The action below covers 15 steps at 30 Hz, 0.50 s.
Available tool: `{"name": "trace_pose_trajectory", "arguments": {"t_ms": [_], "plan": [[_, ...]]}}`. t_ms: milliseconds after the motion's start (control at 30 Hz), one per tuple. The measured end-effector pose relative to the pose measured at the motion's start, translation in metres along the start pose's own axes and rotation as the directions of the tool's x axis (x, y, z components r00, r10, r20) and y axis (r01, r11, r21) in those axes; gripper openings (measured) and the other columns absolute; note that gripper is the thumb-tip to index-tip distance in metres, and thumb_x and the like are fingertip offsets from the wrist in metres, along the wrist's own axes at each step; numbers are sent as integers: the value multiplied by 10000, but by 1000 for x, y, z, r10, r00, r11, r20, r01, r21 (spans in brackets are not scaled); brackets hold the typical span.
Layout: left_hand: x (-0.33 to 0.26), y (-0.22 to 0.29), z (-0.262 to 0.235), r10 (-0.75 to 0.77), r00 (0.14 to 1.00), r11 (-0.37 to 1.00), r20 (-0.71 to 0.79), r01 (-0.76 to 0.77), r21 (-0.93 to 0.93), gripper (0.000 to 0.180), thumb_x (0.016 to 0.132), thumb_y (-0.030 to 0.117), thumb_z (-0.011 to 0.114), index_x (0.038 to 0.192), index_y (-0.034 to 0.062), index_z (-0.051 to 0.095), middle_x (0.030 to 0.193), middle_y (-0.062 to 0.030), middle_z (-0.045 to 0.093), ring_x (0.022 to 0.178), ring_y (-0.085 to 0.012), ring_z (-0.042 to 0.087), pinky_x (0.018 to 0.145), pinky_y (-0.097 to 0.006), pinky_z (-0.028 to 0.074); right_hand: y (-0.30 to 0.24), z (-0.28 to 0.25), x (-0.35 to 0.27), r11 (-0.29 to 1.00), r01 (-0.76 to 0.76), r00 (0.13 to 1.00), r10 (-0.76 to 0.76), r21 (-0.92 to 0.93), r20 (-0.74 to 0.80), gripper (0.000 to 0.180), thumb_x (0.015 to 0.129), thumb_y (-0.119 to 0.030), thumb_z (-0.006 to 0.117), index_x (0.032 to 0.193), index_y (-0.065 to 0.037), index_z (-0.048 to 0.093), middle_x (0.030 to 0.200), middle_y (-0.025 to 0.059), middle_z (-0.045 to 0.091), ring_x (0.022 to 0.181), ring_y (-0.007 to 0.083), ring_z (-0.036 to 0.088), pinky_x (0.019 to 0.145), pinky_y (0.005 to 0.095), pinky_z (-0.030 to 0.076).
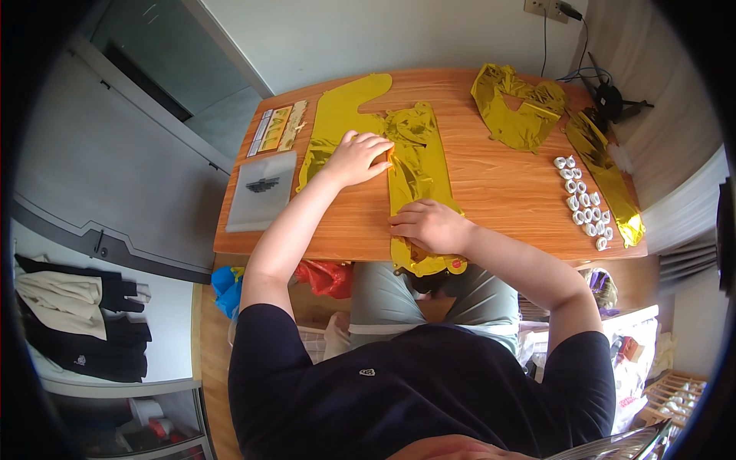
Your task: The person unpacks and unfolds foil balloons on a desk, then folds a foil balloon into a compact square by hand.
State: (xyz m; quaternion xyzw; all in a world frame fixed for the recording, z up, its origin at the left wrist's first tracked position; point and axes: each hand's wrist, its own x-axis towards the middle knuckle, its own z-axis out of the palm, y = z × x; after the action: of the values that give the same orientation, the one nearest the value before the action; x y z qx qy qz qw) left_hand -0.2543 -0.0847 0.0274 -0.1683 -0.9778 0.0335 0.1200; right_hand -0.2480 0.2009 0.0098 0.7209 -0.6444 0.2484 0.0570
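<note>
A flat, uninflated gold foil balloon [429, 161] runs down the middle of the table, its lower end hanging over the front edge. My left hand [357, 159] is closed, thumb and fingers pinching this foil's left edge. Lower down, my right hand [431, 225] lies over the same foil, fingers curled together against it; its thumb is hidden. Another stretch of gold foil [345, 103] spreads at the back left, partly under my left hand; I cannot tell whether the two are joined.
At the back right lies a crumpled gold foil balloon [529, 107], with a gold foil strip [606, 172] beside it. Several small white rolls [586, 203] sit at the right. A clear sleeve [261, 207] and a printed packet [272, 130] lie left; a black router [609, 100] stands back right.
</note>
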Motion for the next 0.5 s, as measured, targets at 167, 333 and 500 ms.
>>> {"name": "trace_pose_trajectory", "arguments": {"t_ms": [167, 333, 500], "plan": [[2, 1, -7, 26, 996, 989, 81, -38, 144, 615, 980, 550, 584, 1458, 163, 551, 1457, -49, 591, 1392, -209, 488, 1168, -479, 305, -1, 1, 0, 1000, -8, 1000, 8, -22, 19, 325, 856, -164, 682, 1173, -99, 719, 1274, 68, 695, 1210, 273, 625, 1042, 420, 485], [-1, -3, -4, 56, 995, 984, 81, -68, 163, 807, 928, 690, 570, 1511, 139, 487, 1518, -58, 536, 1436, -231, 438, 1186, -485, 282, -1, 1, 0, 1000, -9, 1000, 9, -10, 10, 333, 833, -133, 723, 1166, -119, 720, 1282, 43, 691, 1202, 265, 628, 1026, 415, 493], [0, -6, -3, 24, 977, 992, 211, -50, 117, 1147, 774, 910, 524, 1588, 117, 362, 1593, -104, 441, 1513, -268, 319, 1230, -512, 228, -1, 3, 1, 1000, -3, 1000, 4, -20, 21, 330, 836, -138, 721, 1166, -120, 720, 1285, 39, 689, 1210, 260, 625, 1029, 417, 490]]}}
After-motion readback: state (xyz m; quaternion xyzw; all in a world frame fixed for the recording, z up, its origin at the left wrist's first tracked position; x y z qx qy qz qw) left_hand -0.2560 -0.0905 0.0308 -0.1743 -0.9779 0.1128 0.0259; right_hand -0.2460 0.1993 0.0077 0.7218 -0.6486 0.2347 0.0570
